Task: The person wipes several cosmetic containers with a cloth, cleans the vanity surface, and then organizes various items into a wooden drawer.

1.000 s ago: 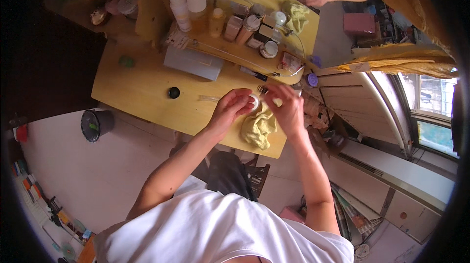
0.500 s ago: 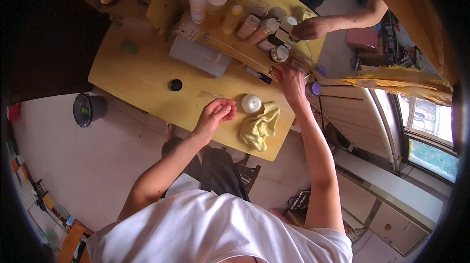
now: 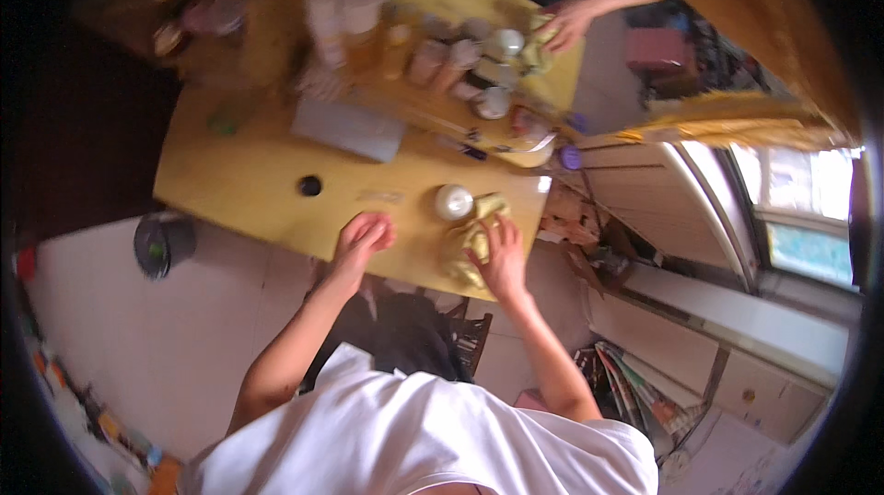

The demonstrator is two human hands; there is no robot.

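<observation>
My right hand (image 3: pixel 502 260) is on a crumpled yellow cloth (image 3: pixel 458 260) at the near right of the wooden table (image 3: pixel 239 186), its fingers bent into the folds. Just left of the cloth's upper end stands a small round white jar (image 3: pixel 454 202). My left hand (image 3: pixel 366 235) hovers at the table's near edge, left of the jar, with its fingers curled in against the thumb. Whatever those fingers hold, if anything, is hidden. A round black lid (image 3: pixel 309 186) lies farther left on the tabletop.
A mirror along the table's back reflects my hands and the cloth. Bottles and jars (image 3: pixel 428 62) crowd before it, beside a pale grey box (image 3: pixel 348 129). A purple lid (image 3: pixel 571 158) is at the right, a dark bin (image 3: pixel 166 244) on the floor left.
My right hand has come back from the mirror's foot down onto the yellow cloth. My left hand stays curled near the table edge. The whole view has shifted and blurred slightly.
</observation>
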